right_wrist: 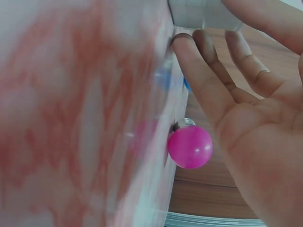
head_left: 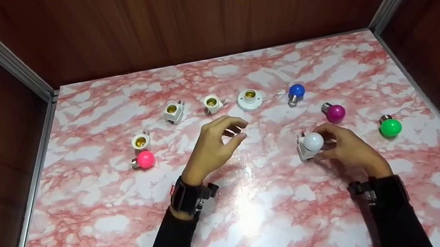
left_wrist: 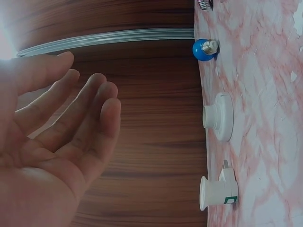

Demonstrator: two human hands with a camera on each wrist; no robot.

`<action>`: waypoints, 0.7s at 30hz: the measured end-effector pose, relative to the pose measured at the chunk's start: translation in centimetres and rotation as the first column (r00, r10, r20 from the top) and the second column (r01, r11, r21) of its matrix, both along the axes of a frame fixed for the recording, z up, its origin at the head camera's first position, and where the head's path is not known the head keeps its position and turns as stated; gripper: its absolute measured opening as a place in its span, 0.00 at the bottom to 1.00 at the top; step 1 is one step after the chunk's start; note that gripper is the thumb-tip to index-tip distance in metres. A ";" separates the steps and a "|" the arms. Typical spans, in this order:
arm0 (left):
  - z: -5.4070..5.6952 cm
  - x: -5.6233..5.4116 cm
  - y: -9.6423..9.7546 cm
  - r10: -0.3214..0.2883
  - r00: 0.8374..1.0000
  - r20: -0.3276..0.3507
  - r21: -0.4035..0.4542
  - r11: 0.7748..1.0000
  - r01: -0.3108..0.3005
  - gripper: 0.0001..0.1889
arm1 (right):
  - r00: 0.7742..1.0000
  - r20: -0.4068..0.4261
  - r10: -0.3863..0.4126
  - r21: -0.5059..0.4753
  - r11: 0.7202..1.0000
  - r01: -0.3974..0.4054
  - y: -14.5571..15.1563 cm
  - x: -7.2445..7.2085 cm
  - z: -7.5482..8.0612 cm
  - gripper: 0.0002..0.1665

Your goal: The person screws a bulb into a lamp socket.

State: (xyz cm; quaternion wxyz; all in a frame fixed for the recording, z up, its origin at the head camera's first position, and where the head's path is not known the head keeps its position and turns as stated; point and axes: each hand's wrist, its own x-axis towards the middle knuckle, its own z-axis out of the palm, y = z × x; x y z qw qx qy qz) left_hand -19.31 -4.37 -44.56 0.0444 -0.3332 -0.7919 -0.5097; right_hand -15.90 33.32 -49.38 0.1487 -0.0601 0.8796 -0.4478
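Note:
My right hand (head_left: 347, 147) grips the side of a white plug-in lamp socket (head_left: 304, 152) low at the table. A white bulb (head_left: 314, 141) sits in its top, and the plug prongs point away. In the right wrist view, thumb and fingers (right_wrist: 199, 71) reach up to the socket's white body (right_wrist: 203, 14), which the frame's top edge cuts off. Over the table's middle, my left hand (head_left: 214, 144) hovers with bent, relaxed fingers and nothing in them. Ahead of it stand a round white lamp base (head_left: 250, 102) and an empty plug-in socket (head_left: 212, 103).
A purple bulb (head_left: 336, 113), blue bulb (head_left: 297, 92) and green bulb (head_left: 391, 127) lie around the right hand. At left, a pink bulb (head_left: 145, 159) lies by an empty socket (head_left: 141, 142); another socket (head_left: 173, 112) stands farther back. Brown wood-grain panels (head_left: 202, 14) wall the marbled table.

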 end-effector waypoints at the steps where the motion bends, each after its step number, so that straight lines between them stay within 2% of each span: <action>1: 0.0 0.0 0.0 0.003 1.000 -0.003 -0.003 1.000 -0.003 0.11 | 1.000 0.004 0.006 0.005 1.000 -0.006 0.1 0.0 0.1 0.34; 9: -0.4 -0.4 -0.9 0.041 0.998 -0.038 -0.057 0.997 -0.043 0.11 | 0.998 0.005 0.058 0.018 0.998 -0.058 0.6 0.0 0.8 0.33; 16: -1.0 -1.0 -2.9 0.122 0.990 -0.068 -0.098 0.987 -0.129 0.11 | 0.998 0.002 0.060 0.048 0.997 -0.060 1.0 -0.3 1.3 0.28; 21: -1.4 -1.5 -4.4 0.171 0.984 -0.053 -0.115 0.978 -0.176 0.11 | 0.997 -0.038 0.067 0.081 0.995 -0.064 1.4 -0.8 1.8 0.23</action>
